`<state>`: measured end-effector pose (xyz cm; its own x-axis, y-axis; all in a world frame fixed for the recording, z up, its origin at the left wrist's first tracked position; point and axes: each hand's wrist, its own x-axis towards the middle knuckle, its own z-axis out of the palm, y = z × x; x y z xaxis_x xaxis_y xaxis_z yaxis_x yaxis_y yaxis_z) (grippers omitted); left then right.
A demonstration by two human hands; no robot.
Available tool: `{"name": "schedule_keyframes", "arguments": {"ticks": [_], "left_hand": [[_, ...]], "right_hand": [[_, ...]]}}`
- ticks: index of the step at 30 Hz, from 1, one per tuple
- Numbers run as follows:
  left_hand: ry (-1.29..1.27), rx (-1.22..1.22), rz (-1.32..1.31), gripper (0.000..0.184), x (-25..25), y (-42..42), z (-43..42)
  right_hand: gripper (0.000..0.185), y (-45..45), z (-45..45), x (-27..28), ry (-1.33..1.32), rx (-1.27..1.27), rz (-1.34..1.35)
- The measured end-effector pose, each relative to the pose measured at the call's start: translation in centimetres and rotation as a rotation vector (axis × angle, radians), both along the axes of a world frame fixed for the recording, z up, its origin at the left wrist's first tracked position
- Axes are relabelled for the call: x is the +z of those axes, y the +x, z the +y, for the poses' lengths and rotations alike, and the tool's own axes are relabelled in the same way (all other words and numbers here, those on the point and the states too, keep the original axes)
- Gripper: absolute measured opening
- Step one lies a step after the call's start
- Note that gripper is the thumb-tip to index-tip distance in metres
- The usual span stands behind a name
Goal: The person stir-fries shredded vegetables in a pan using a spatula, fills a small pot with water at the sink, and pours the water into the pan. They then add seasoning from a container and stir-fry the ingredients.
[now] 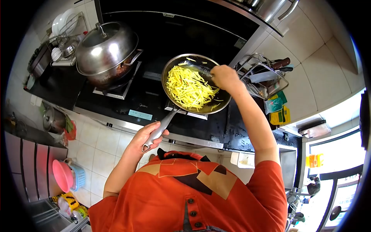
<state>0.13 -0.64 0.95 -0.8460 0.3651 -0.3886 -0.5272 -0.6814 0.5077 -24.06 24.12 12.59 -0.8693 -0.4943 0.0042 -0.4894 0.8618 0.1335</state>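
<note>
A frying pan [166, 80] sits over the right burner, with a heap of thin yellow strips, likely shredded potato [189, 88], piled in its left and middle part. My left hand [147, 138] is closed around the pan's grey handle near its looped end. Over the pan's right rim, my right hand [226, 79] is a closed fist gripping a spatula [198, 69]. The spatula's head is blurred and reaches into the pan at the upper edge of the strips; its grip is hidden inside my fingers.
On the left burner stands a large wok [116, 73] under a domed steel lid [104, 48]. A knife rack [266, 73] holding a cleaver and other knives stands right of the pan. White plates [65, 21] are racked at far left. A pink basin [63, 176] is low left.
</note>
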Motion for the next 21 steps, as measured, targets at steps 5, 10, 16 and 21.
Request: {"name": "schedule_keyframes", "arguments": {"ticks": [5,10,16,21], "left_hand": [[0.009,0.015,0.004,0.022,-0.6,-0.1,-0.1],[0.002,0.009,0.012,0.022,-0.7,-0.2,-0.2],[0.009,-0.016,0.000,0.022,-0.4,-0.2,-0.1],[0.030,-0.003,-0.023,0.023,-0.8,-0.1,-0.3]], "right_hand": [[0.011,6.4,-0.6,2.2,0.144,0.308,0.057],[0.013,11.7,3.3,9.1,0.094,0.319,-0.001],[0.009,13.3,1.8,8.0,0.361,0.277,-0.093],[0.011,8.2,0.0,2.9,0.239,0.045,0.090]]}}
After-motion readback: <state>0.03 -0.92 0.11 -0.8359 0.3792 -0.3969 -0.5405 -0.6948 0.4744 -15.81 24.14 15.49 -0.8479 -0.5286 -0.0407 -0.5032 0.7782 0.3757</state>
